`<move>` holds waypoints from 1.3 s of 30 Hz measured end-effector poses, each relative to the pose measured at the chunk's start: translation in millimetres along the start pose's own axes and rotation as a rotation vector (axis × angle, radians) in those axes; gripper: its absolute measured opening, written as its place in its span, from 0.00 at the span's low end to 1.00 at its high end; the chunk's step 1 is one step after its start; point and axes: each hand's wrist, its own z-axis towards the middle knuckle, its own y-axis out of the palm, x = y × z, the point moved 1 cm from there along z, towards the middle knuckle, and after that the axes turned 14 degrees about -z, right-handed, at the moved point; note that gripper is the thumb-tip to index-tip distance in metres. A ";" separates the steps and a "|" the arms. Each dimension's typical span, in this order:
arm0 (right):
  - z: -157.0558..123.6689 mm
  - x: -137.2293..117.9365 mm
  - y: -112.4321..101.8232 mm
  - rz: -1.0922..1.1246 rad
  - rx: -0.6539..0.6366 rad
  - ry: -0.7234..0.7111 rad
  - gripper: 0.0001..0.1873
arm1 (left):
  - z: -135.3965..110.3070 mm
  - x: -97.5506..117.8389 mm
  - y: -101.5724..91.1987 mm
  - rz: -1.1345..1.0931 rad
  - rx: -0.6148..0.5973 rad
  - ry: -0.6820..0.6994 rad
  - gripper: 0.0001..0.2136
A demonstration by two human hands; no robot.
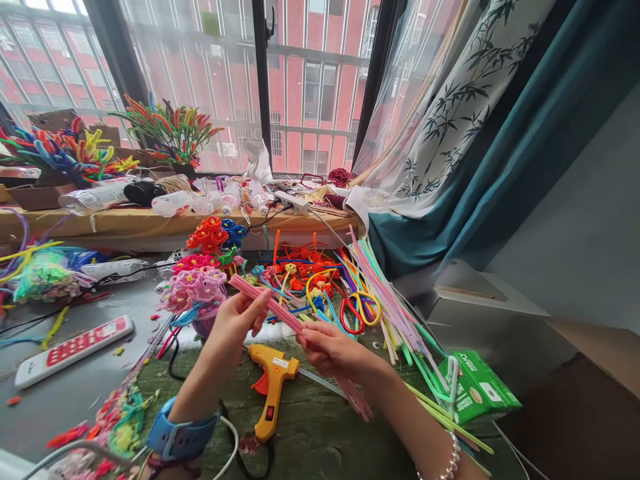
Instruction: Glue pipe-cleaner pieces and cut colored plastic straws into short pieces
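Observation:
My left hand (239, 319) and my right hand (331, 349) both pinch a small bundle of pink pipe cleaners (278, 308) held above the table. The bundle runs slantwise from upper left, past my right hand, down to lower right. My left fingers close on its upper part, and my right fingers close round its middle. A yellow glue gun (273, 388) lies on the table just below my hands. A blue watch (180, 435) sits on my left wrist and a bead bracelet (451, 460) on my right.
A fan of pastel pipe cleaners (385, 300) and red-yellow scissors (357, 313) lie to the right. Pipe-cleaner flowers (197, 288) stand to the left. A white remote (73, 350), a green packet (477, 388) and window-sill clutter with bottles (175, 202) are around.

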 end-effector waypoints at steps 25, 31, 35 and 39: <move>-29.0 -31.0 -51.1 0.391 0.436 -0.460 0.15 | -55.1 -10.8 35.0 0.943 -0.319 0.077 0.10; -29.4 -29.8 -48.0 0.361 0.414 -0.415 0.13 | -110.1 -33.7 79.0 1.178 -0.698 -0.112 0.10; -27.7 -27.9 -45.2 0.335 0.375 -0.372 0.13 | -124.4 -39.4 79.1 1.185 -0.708 -0.146 0.09; -27.2 -26.8 -45.1 0.287 0.401 -0.332 0.14 | -131.3 -43.8 67.9 1.117 -0.609 -0.125 0.10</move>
